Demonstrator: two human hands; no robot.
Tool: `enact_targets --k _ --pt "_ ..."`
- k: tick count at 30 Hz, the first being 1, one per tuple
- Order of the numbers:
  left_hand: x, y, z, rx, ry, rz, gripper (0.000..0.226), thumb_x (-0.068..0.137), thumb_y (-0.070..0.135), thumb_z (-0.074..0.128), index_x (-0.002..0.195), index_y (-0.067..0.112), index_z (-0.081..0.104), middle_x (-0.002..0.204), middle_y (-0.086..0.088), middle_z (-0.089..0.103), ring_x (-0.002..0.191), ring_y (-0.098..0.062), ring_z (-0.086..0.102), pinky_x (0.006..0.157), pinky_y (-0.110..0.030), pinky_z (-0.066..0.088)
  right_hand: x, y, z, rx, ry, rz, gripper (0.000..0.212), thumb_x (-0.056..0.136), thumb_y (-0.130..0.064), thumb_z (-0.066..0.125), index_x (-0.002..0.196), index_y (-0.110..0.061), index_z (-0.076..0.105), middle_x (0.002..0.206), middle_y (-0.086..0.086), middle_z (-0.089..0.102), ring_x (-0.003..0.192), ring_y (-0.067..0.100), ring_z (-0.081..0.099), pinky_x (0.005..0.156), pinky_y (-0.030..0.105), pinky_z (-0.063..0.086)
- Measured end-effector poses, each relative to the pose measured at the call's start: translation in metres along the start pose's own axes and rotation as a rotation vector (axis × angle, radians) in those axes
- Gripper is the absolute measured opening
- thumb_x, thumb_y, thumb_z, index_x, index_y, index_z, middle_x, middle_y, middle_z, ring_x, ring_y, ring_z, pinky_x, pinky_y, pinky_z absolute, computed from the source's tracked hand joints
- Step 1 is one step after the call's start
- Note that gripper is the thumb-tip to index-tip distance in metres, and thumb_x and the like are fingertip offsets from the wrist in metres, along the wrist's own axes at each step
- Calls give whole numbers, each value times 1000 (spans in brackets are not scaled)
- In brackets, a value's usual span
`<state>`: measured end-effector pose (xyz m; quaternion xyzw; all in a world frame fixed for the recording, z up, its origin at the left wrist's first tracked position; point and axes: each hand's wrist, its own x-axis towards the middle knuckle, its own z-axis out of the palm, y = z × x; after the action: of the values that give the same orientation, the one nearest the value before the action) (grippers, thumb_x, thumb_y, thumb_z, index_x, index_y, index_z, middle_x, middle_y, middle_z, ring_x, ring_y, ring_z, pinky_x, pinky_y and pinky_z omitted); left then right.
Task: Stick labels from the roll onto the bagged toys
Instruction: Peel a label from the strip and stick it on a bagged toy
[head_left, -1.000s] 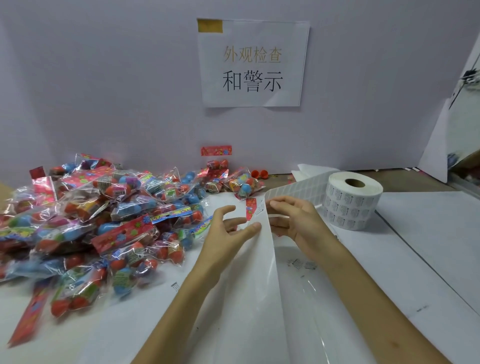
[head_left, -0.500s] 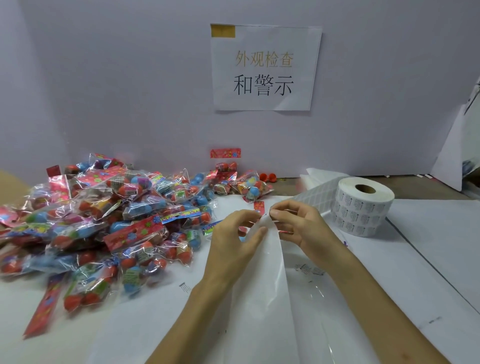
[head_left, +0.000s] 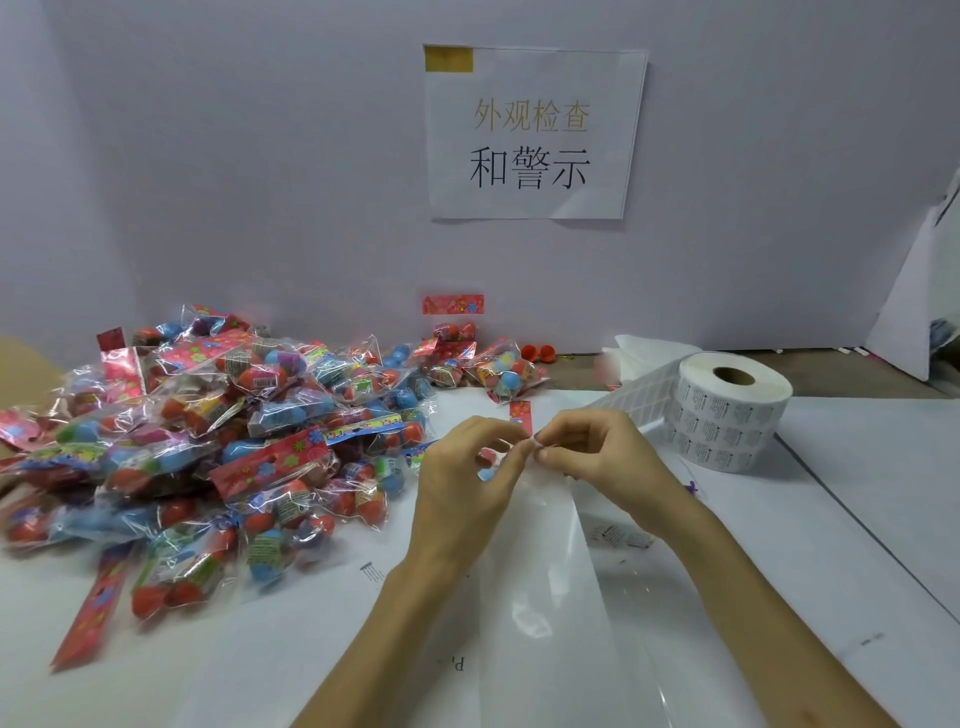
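Since a second ago the left hand (head_left: 467, 483) has closed in: its spread fingers have curled and now meet the right hand (head_left: 597, 457) fingertip to fingertip. Between them they pinch a small white tab (head_left: 535, 443), probably a label, though from here it is too small for me to be sure. I see both hands held together above a long clear plastic sheet (head_left: 550, 597) that runs down the worktop (head_left: 831, 545) toward the camera.

The label roll (head_left: 727, 415) stands on end just to the right of the right hand. A strip of labels (head_left: 639, 400) trails off it to the left, passing behind the hands. A few loose labels (head_left: 621, 536) lie on the worktop beside the right wrist.

The bagged toys (head_left: 234, 441) lie heaped on the left, near the left hand but not touching it. A few more bags (head_left: 498, 371) sit by the back wall. A small red card (head_left: 521, 414) lies just beyond the fingertips. A paper sign (head_left: 530, 135) hangs on the wall.
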<state>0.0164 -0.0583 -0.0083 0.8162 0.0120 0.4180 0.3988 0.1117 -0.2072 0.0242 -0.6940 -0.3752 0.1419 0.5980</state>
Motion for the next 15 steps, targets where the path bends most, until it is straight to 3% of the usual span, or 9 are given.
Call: enact_targets --k 4,8,11,15 --pt "-1 -2 1 33 -61 23 10 86 17 82 93 21 77 91 17 70 83 -6 67 68 -22 55 0 4 -8 -102 -66 28 28 83 2 76 75 -25 78 82 0 76 87 15 75 81 25 55" --pt "-2 -6 3 91 -117 10 10 84 20 83 92 23 78 88 15 71 81 -6 66 67 -13 48 0 11 -15 -196 -123 122 15 85 -11 77 83 -25 80 86 -2 77 91 12 74 90 34 56" --pt "-2 -7 2 97 -116 -15 11 83 19 84 90 23 77 87 13 72 79 -6 66 67 -9 44 0 11 -12 -157 -146 150 8 89 -20 77 85 -27 80 87 -4 76 91 9 72 87 31 58" --pt "-2 -6 2 44 -130 -77 8 84 18 83 90 21 79 87 13 73 80 -6 67 66 -11 47 0 11 -12 -178 -140 134 14 90 -17 76 84 -29 80 90 -4 77 93 11 72 88 29 54"
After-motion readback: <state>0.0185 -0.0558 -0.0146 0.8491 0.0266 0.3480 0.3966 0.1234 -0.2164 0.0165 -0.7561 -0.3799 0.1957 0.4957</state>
